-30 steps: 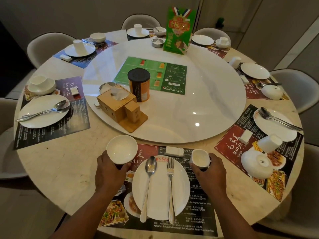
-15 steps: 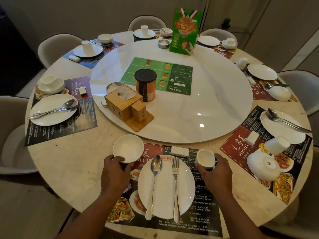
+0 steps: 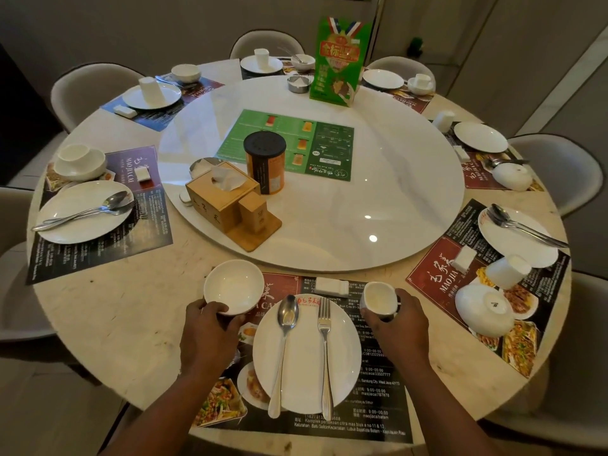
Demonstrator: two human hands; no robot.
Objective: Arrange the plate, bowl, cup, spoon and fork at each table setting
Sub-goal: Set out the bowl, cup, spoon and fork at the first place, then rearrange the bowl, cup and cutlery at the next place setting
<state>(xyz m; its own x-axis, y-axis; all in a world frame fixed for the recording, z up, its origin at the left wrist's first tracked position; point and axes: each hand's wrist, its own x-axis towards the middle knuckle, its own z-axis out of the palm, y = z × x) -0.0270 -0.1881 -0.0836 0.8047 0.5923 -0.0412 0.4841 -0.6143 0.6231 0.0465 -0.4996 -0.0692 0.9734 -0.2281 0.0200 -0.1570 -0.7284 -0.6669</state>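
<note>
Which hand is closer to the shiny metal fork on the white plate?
Right. The right hand, gripping the small white cup, is right of the fork; the left hand, holding the white bowl, is beyond the metal spoon.

Both bare forearms come up from below and converge a little toward the hands, wrists straight, backs of the hands upward. The left hand (image 3: 210,330) grips the near rim of the bowl (image 3: 233,286), its fingers curled round the wall and its thumb on the side facing the other hand. The right hand (image 3: 398,324), level with the left and well apart from it, wraps the cup (image 3: 378,297) from its outer, nearer side, fingers curled round it.
</note>
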